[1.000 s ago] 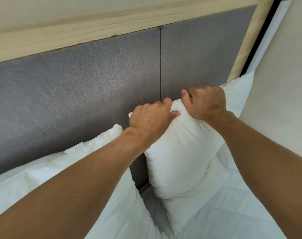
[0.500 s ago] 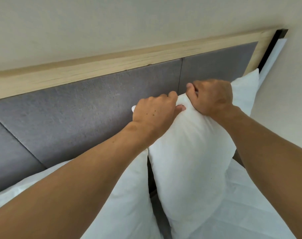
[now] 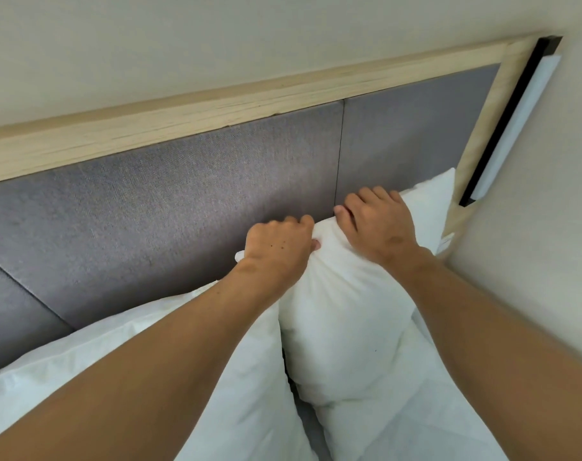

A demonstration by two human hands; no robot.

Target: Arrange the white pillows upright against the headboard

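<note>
A white pillow stands upright against the grey padded headboard, right of centre. My left hand grips its top edge near the left corner. My right hand lies over the top edge further right, fingers curled down on the fabric. A second white pillow stands behind it toward the right corner. Another white pillow leans at the left, partly hidden under my left forearm.
The headboard has a light wooden frame along the top and right side. A black and white strip light runs beside the frame on the beige wall. White bedding covers the mattress below.
The pillow has settled lower against the headboard with both hands still on its top edge. My right hand has flattened over the top. The view has tilted up, showing more wall and frame.
</note>
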